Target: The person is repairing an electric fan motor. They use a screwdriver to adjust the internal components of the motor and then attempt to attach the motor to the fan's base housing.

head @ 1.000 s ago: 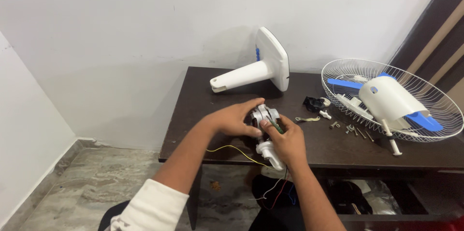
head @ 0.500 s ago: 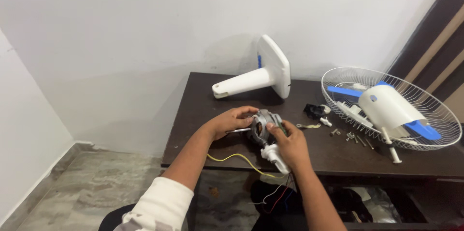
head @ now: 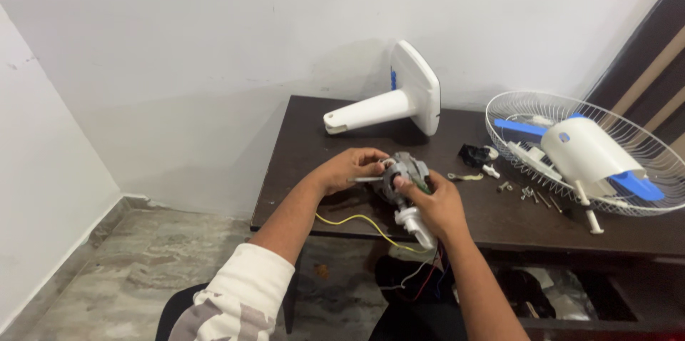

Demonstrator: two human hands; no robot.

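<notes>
Grey motor between both hands' fingers (wires dangling)

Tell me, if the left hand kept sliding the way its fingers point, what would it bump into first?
Probably the grey fan motor that the left hand already touches; just beyond lies the right hand. Depth is hard to judge.

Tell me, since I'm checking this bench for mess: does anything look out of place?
Yes. The fan is in pieces: its white stand lies tipped over, loose screws are scattered beside the wire grille, and wires dangle off the table from the motor both hands hold.
</notes>
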